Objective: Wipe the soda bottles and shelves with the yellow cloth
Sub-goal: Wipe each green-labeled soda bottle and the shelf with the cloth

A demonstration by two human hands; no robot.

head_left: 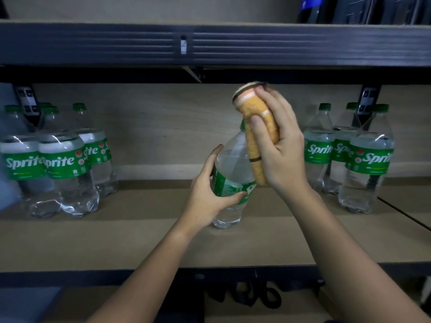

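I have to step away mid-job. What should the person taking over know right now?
Left hand grips the middle bottle at its label, tilted, base on the shelf.
Right hand holds the yellow cloth wrapped over that bottle's neck and cap.
Left group of bottles and right group of bottles stand upright on the same shelf.
Cannot tell which are already wiped.
Left: finish this bottle, check the rest, wipe the shelf.

Tan shelf [144,241] with dark front edge. Carrying a cluster of Sprite bottles [58,164] at left, another cluster [349,155] at right. Between them, one tilted bottle [231,183], base touching the board.
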